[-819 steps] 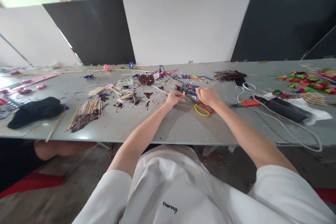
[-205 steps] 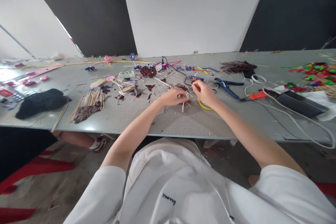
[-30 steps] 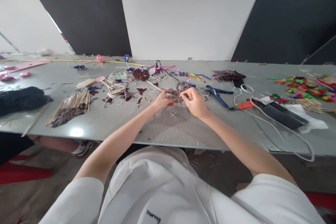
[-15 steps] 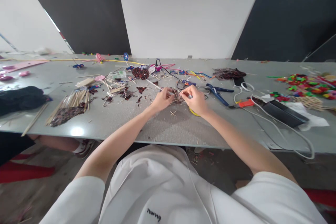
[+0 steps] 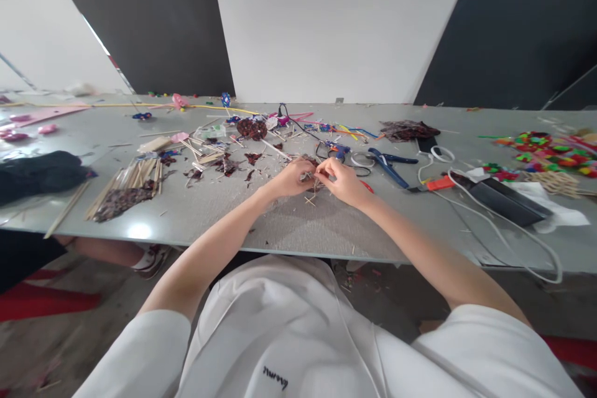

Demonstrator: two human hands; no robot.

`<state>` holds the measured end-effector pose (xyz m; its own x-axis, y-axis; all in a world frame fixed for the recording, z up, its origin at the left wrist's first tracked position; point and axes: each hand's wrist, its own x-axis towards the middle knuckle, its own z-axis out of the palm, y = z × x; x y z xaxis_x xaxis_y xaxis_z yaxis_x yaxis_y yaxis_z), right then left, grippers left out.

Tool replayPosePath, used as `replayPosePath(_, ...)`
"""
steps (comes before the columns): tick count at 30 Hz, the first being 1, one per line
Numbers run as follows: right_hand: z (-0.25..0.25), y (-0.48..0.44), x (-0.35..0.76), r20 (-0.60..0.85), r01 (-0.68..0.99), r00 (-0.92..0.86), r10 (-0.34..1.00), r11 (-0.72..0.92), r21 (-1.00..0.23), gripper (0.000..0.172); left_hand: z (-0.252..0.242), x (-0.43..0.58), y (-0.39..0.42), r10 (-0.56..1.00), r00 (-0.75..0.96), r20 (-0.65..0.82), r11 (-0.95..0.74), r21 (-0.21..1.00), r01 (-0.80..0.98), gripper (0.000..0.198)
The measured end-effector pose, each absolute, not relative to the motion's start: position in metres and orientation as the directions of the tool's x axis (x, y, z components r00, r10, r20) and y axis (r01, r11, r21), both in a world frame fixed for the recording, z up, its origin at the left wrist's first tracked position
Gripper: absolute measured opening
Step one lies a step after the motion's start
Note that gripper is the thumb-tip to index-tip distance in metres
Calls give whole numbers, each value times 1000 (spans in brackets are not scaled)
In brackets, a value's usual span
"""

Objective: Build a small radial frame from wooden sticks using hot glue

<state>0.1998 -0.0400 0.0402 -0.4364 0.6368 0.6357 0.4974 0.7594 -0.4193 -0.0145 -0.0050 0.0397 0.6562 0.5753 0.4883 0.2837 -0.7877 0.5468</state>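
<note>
My left hand (image 5: 293, 179) and my right hand (image 5: 341, 181) meet fingertip to fingertip, low over the middle of the table. Both are closed in a pinch. What they hold is too small and too covered by fingers to name; bits of dark brown patterned material and thin sticks show around the fingertips. Just below them lie small crossed sticks (image 5: 310, 200). Behind my right hand rests a blue glue gun (image 5: 339, 150), with blue-handled cutters (image 5: 389, 166) to its right. A dark brown patterned disc on a stick (image 5: 252, 129) lies beyond my left hand.
Wooden sticks in a bag (image 5: 128, 189), stick offcuts and dark scraps litter the left side. A dark cloth bundle (image 5: 40, 177) lies far left. On the right are a black box (image 5: 508, 199), a white cable (image 5: 508, 244), an orange-handled knife (image 5: 439, 183) and colourful pieces (image 5: 536, 146).
My hands have drawn closer together, and the right one has shifted slightly left. The yellow ring beneath my right wrist is now out of sight, and a red-orange piece shows beside it.
</note>
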Motion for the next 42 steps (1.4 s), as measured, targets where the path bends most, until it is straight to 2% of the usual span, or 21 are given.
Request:
replayPosePath(5,37,-37,199,640,490,-436,632,764,-421,26,42,-12,-7,648,618,446,-725,609,320,9)
replayPosePath(11,49,-44,201,707,531,-415,573,783,-323,21,41,-16,-3,693,516,503,-710,599,370,10)
replayPosePath(15,56,-45,207,657,563,-507,558,791,-238,6,37,-19,0,717,471,513,-695,581,425,14)
replayPosePath(18,55,-42,210,607,572,-559,564,793,-210,18,33,-18,2,727,459,510,-687,552,473,12)
replayPosePath(25,43,-32,210,535,597,-613,581,784,-169,9,33,-16,3,719,446,533,-695,546,468,10)
replayPosePath(29,40,-27,211,510,619,-616,601,769,-160,15,36,-17,2,729,420,541,-684,572,453,9)
replayPosePath(32,42,-29,213,523,609,-619,586,779,-151,12,36,-17,3,743,403,535,-669,581,464,9)
replayPosePath(36,50,-36,215,588,596,-592,551,790,-140,31,36,-17,4,739,397,545,-674,571,470,10)
replayPosePath(38,54,-38,216,611,591,-570,550,791,-160,34,36,-16,4,733,397,552,-679,565,468,12)
replayPosePath(42,54,-35,217,628,618,-502,595,754,-221,26,37,-16,5,734,405,545,-679,563,472,15)
